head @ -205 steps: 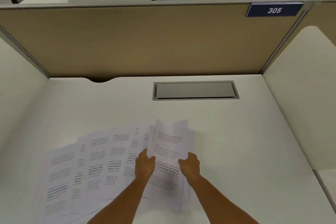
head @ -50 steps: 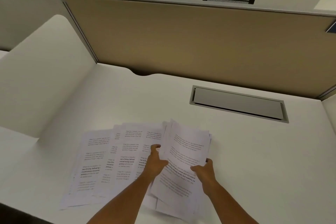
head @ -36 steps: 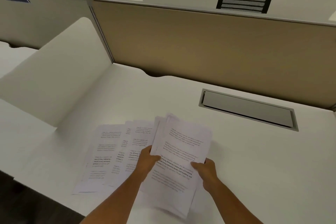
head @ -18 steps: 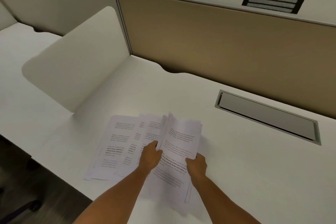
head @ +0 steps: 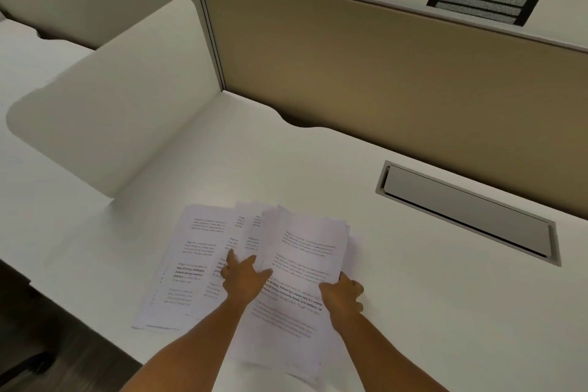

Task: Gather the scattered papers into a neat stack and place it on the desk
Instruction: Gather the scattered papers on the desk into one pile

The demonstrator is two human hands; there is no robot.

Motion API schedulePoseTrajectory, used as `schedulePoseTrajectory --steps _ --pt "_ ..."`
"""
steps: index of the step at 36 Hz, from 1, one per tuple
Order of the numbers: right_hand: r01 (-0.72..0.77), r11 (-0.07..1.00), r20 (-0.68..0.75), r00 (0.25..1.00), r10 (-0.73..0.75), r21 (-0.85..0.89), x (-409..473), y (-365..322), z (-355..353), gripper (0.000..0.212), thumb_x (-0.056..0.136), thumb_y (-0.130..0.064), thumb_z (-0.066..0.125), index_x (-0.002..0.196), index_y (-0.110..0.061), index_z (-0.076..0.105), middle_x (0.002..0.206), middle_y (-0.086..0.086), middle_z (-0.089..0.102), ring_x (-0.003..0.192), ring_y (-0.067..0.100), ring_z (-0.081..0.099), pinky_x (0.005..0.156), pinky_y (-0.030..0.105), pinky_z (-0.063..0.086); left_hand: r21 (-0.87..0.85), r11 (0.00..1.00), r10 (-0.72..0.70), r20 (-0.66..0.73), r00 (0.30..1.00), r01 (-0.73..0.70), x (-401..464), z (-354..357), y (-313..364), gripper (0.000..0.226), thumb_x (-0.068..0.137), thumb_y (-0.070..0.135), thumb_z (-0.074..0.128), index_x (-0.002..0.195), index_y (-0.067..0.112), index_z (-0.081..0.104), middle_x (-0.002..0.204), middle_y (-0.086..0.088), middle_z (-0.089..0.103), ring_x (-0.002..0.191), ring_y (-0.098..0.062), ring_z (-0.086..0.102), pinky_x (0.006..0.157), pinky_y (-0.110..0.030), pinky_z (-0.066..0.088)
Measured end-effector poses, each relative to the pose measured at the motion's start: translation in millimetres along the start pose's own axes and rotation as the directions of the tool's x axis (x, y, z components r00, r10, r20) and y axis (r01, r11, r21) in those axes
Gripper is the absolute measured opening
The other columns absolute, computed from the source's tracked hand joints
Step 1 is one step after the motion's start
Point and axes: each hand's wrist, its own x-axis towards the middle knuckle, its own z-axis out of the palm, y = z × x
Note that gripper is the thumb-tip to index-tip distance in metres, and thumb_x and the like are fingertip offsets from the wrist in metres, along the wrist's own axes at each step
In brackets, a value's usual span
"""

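A bundle of printed white papers (head: 302, 251) is held a little above the white desk (head: 429, 312), near its front edge. My right hand (head: 343, 294) grips the bundle's right edge. My left hand (head: 243, 277) rests at the bundle's left edge, fingers spread over the loose sheets (head: 191, 264) that lie fanned out flat on the desk to the left. The loose sheets overlap one another and reach close to the desk's front left edge. The bundle's edges are uneven.
A grey cable hatch (head: 467, 210) is set into the desk at the back right. A tan partition (head: 381, 73) closes the back and a white side divider (head: 121, 105) stands at the left. The floor shows past the desk's front left corner.
The fan of loose sheets at the left has shrunk as sheets joined the held bundle. My left hand has reached left onto the loose sheets. The view has swung leftward.
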Motion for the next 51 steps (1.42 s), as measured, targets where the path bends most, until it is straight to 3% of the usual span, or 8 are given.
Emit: schedulePoseTrajectory --steps 8,14,19,30,34,38,42,51 --pt "-0.01 0.978 0.077 0.997 -0.006 0.207 11.5 -4.6 -4.2 0.066 0.08 -0.017 0.074 0.136 -0.016 0.038 0.136 0.013 0.034 0.086 0.021 0.052 0.085 0.035 0.053 0.022 0.999 -0.04 -0.002 0.999 0.04 10.2 -7.7 -2.1 0.067 0.079 0.049 0.071 0.137 0.022 0.052 0.157 -0.01 0.016 0.139 -0.038 0.023 0.113 -0.052 0.031" --pt "-0.083 0.911 0.129 0.991 0.033 0.405 15.8 -5.9 -4.2 0.082 0.076 -0.008 0.078 0.135 -0.022 0.023 0.118 0.012 0.058 0.099 0.026 0.062 0.09 0.041 0.055 0.09 0.996 0.011 -0.028 1.0 -0.009 12.9 -13.5 -5.1 0.061 0.079 0.05 0.069 0.132 0.024 0.056 0.148 -0.011 0.032 0.132 -0.035 0.035 0.111 -0.049 0.035" --pt "-0.103 0.916 0.16 0.986 0.043 0.388 33.1 6.8 2.3 0.061 0.065 -0.009 0.078 0.121 0.0 0.055 0.107 0.013 0.068 0.091 0.026 0.067 0.072 0.029 0.054 0.208 0.969 0.142 -0.038 0.989 -0.131 10.9 -12.7 -6.4 0.063 0.082 0.055 0.062 0.137 0.027 0.05 0.139 -0.009 0.041 0.127 -0.031 0.038 0.109 -0.047 0.036" --pt "-0.007 0.918 0.276 0.955 -0.112 0.396 17.1 -6.6 -10.3 0.051 0.08 0.006 0.072 0.123 -0.015 0.053 0.1 -0.001 0.064 0.091 0.017 0.062 0.09 0.03 0.049 -0.299 0.935 0.223 0.081 0.972 -0.19 9.1 -5.0 -1.3 0.06 0.084 0.018 0.074 0.127 0.017 0.031 0.116 -0.003 0.053 0.102 -0.026 0.061 0.084 -0.035 0.056" --pt "-0.041 0.912 0.323 0.941 -0.102 0.408 21.4 -2.5 -12.6 0.051 0.078 0.01 0.074 0.126 -0.003 0.061 0.103 0.006 0.07 0.102 0.028 0.066 0.1 0.045 0.052 -0.47 0.872 0.199 0.09 0.976 -0.134 8.7 -8.8 1.1 0.077 0.082 0.012 0.075 0.134 0.023 0.019 0.11 -0.004 0.056 0.088 -0.022 0.065 0.078 -0.032 0.055" --pt "-0.081 0.909 0.362 0.929 -0.08 0.408 22.0 2.3 -15.1 0.051 0.078 0.009 0.075 0.126 -0.002 0.062 0.095 0.003 0.069 0.09 0.021 0.067 0.095 0.039 0.053 -0.597 0.802 0.149 0.167 0.975 -0.02 15.2 -14.8 -5.3 0.064 0.079 0.011 0.079 0.129 0.016 0.04 0.118 -0.009 0.063 0.093 -0.019 0.067 0.073 -0.03 0.056" --pt "-0.122 0.897 0.415 0.907 -0.074 0.426 19.3 9.7 -19.0 0.051 0.077 0.01 0.076 0.126 -0.001 0.063 0.1 0.006 0.072 0.096 0.025 0.068 0.096 0.043 0.053 -0.625 0.777 0.123 0.275 0.953 0.081 19.0 -17.1 -14.8 0.055 0.075 0.01 0.081 0.124 0.008 0.056 0.118 -0.012 0.068 0.101 -0.028 0.069 0.085 -0.043 0.058" --pt "-0.103 0.87 0.401 0.909 -0.115 0.482 4.1 28.1 -37.0 0.049 0.077 0.002 0.079 0.123 -0.006 0.066 0.106 0.008 0.075 0.101 0.028 0.07 0.089 0.04 0.058 -0.713 0.695 0.324 0.424 0.846 0.091 0.5 -33.7 -23.9 0.061 0.07 0.007 0.084 0.126 0.011 0.061 0.12 -0.009 0.072 0.11 -0.031 0.068 0.098 -0.054 0.051"
